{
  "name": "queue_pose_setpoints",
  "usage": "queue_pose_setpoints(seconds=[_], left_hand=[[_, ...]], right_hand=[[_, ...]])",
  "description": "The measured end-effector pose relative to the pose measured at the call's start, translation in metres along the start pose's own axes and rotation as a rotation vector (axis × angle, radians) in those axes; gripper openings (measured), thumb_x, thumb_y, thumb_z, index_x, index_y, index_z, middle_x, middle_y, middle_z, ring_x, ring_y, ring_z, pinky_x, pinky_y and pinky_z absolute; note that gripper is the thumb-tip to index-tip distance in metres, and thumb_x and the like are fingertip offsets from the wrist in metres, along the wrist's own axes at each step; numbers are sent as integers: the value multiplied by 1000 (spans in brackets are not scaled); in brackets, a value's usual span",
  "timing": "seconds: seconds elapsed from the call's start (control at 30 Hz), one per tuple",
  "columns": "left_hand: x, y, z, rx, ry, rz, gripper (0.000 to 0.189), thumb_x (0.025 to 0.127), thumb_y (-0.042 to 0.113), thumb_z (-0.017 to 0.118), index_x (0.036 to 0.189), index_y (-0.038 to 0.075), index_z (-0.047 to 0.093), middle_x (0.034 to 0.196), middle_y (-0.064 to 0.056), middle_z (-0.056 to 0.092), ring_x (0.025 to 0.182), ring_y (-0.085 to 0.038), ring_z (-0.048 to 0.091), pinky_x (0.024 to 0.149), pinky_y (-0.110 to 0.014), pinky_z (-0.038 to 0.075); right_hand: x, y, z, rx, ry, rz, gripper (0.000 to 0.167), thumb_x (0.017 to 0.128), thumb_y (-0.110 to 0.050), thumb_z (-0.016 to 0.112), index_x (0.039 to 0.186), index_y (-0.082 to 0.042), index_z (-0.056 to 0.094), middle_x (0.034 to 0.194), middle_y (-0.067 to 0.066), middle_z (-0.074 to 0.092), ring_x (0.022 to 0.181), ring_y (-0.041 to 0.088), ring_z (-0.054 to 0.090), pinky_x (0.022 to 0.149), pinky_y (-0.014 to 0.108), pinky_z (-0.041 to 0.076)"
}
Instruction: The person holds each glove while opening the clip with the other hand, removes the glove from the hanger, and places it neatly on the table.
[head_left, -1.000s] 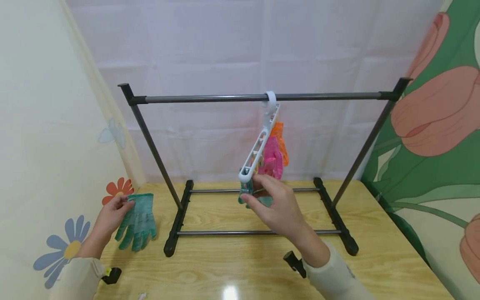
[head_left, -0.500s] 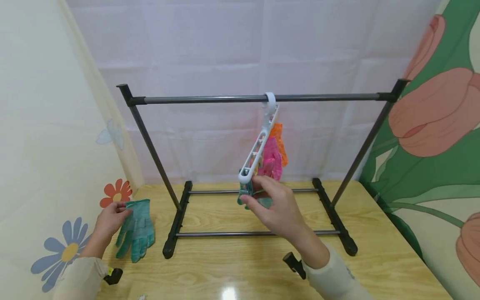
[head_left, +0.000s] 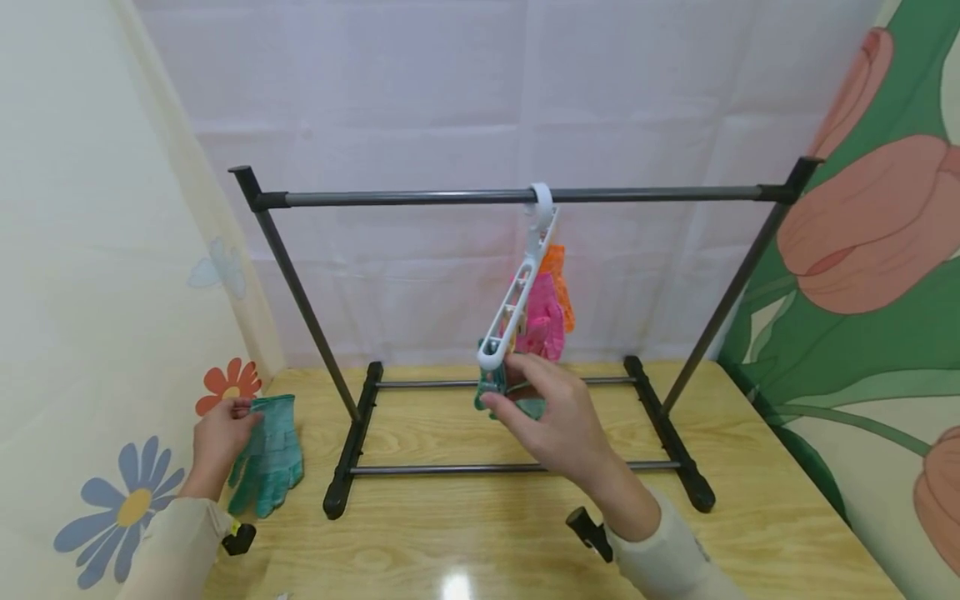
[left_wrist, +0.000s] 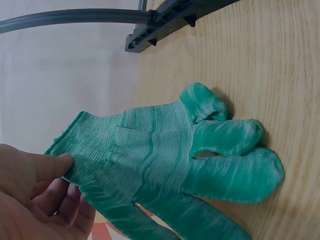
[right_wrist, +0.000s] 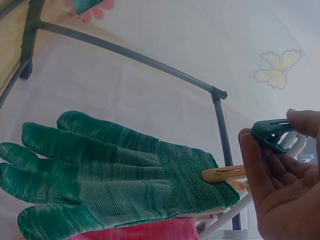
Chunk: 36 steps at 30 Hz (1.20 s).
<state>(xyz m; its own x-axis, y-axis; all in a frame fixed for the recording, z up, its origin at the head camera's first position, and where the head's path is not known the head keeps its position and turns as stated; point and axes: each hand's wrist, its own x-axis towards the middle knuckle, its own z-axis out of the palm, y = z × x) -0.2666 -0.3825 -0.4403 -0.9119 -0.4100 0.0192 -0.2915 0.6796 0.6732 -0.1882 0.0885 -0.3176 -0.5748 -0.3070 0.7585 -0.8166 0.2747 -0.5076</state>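
I observe the left hand (head_left: 219, 440), its grip pinching a green glove (left_wrist: 150, 145) by the cuff over the worktop (head_left: 450, 533), left of the rack (head_left: 412, 198). The grip of the right hand (head_left: 558, 412) pinches a green clip (right_wrist: 262, 131) at the near end of the white hanger (head_left: 518, 310); a second green glove (right_wrist: 120, 172), tan peg (right_wrist: 225, 173) on its cuff, hangs close by.

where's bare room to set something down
Bare table lies between the base bars and right of the rack. Crowded: around the hanger, with right hand, clip and gloves; left of the rack, with left hand and green glove.
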Motion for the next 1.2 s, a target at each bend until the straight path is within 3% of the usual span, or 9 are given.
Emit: queue_pose_setpoints(seconds=[0.43, 0.67, 0.87, 1.2], left_hand=[[2, -7, 1, 48, 40, -11, 40, 102, 15, 57, 132, -12, 51, 127, -33, 59, 113, -49, 55, 89, -56, 48], [1, -7, 2, 37, -11, -4, 51, 103, 17, 56, 140, -14, 41, 137, -36, 50, 122, -51, 51, 95, -57, 48], [0, -3, -1, 78, -20, 51, 57, 103, 26, 56, 140, -14, 39, 138, -36, 48, 122, -52, 50, 97, -60, 44], [-7, 11, -4, 72, -52, 73, 61, 104, 34, 51, 143, -11, 39, 144, -35, 45, 124, -53, 48, 97, -61, 44]], right_hand=[[-3, 0, 1, 13, 2, -6, 32, 86, 0, 77, 117, -1, 67, 95, 3, 71, 83, 14, 69, 71, 26, 60], [-3, -1, 1, 23, -6, 5, 33, 87, -1, 76, 119, -3, 66, 96, 3, 71, 83, 13, 69, 71, 26, 60], [-3, 0, 1, 15, -3, 3, 32, 87, 0, 76, 118, -1, 66, 96, 3, 71, 83, 14, 69, 71, 26, 60], [-1, -1, 1, 8, -8, 22, 30, 87, -2, 77, 116, 2, 66, 96, 3, 72, 84, 14, 70, 71, 26, 60]])
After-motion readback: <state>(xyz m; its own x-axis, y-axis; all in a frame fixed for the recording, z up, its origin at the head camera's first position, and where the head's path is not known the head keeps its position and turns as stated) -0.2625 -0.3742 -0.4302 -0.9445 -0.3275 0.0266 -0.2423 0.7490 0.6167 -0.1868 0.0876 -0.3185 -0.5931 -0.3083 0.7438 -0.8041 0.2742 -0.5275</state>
